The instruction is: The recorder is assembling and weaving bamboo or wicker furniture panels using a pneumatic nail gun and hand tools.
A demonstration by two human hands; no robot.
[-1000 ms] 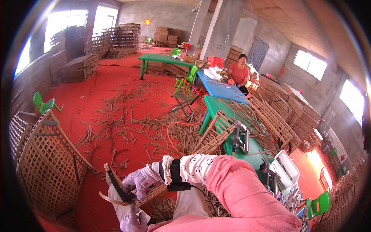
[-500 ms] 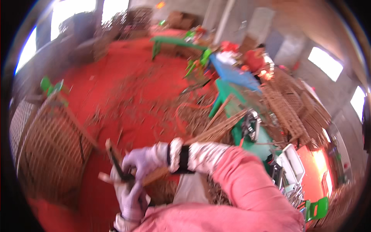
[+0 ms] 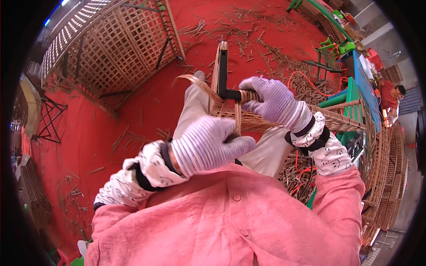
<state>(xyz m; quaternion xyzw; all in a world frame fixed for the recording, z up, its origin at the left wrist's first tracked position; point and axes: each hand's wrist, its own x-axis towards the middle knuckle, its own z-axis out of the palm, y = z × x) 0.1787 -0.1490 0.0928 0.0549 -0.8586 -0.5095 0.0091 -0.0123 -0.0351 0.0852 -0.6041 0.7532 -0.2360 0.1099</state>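
A black metal frame (image 3: pixel 223 66), partly wrapped in brown strips, rises above my lap with its corner between my hands. My right hand (image 3: pixel 273 103), in a pale purple striped glove, is closed around the wrapped bar beside that corner. Below it, my left hand (image 3: pixel 206 144), gloved alike, pinches a flat brown strip (image 3: pixel 238 114) that hangs down from the bar; its fingertips are partly hidden. Another length of strip (image 3: pixel 195 82) curls out to the left of the corner. A woven brown panel (image 3: pixel 319 117) extends from under my right hand toward the right.
A large lattice-woven piece (image 3: pixel 120 48) stands at the upper left. Strip scraps (image 3: pixel 253 40) litter the red floor (image 3: pixel 111 150). A green bench (image 3: pixel 353 97) and a blue table (image 3: pixel 366 84) stand at the right, near another person (image 3: pixel 390 99). A black folding stand (image 3: pixel 49 119) is at far left.
My view has swung down and left, so hands and frame now sit mid-picture. My hands, earlier close together on the frame, are now farther apart, the left one drawing the strip downward.
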